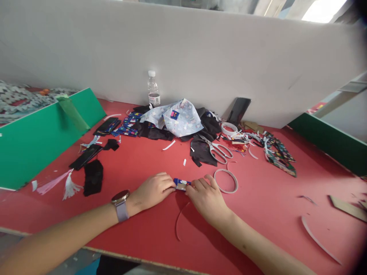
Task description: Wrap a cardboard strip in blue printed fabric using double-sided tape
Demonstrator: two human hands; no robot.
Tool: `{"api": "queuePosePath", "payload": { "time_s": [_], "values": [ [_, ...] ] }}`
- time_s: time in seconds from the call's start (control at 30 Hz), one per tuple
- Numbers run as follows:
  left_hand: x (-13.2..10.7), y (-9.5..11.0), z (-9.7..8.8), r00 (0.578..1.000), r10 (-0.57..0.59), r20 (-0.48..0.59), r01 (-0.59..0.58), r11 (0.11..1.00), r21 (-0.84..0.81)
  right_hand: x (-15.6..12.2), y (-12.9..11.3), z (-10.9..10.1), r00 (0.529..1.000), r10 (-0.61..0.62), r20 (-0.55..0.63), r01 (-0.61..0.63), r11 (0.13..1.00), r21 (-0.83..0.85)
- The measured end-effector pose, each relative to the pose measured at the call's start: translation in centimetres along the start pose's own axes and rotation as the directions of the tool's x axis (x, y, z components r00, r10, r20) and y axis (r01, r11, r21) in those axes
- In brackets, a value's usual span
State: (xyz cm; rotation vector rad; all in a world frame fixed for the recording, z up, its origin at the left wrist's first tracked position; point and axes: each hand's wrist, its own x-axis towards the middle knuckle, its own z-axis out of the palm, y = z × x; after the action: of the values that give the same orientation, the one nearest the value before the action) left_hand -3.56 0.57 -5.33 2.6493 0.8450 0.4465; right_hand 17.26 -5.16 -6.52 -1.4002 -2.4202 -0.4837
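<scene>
A small piece of blue printed fabric (180, 181) with a tan, card-like patch on it lies low over the red table between my hands. My left hand (156, 189) pinches its left end, fingers together. On the other end, the bent fingers of my right hand (206, 196) close over the fabric and hide part of it. Just right of my right hand lies a thin white tape ring (236, 183). A narrow curled strip (177, 225) rests on the table below the fabric. Scissors (219, 152) with pale handles lie beyond, partly on black cloth.
Pale blue printed cloth (183, 118) tops a heap of dark fabric at the back. A bottle (153, 89) and a phone (239, 109) stand by the grey partition. Black pieces (93, 177) and tassels (70, 187) lie left. Green boards (43, 141) flank the red table (137, 236).
</scene>
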Motion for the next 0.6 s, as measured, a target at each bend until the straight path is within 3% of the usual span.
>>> {"api": "queuePosePath", "payload": {
  "time_s": [0.23,0.6],
  "values": [
    [1.2,-0.1,-0.5,0.995,-0.096,0.041,0.099,0.991,-0.094,0.2,0.2,0.3,0.999,0.049,-0.001,-0.049,0.997,0.065],
    [2.0,0.0,-0.2,0.962,-0.254,0.099,0.264,0.959,-0.105,0.7,0.7,0.0,0.984,0.131,0.119,-0.154,0.965,0.214]
  ]
}}
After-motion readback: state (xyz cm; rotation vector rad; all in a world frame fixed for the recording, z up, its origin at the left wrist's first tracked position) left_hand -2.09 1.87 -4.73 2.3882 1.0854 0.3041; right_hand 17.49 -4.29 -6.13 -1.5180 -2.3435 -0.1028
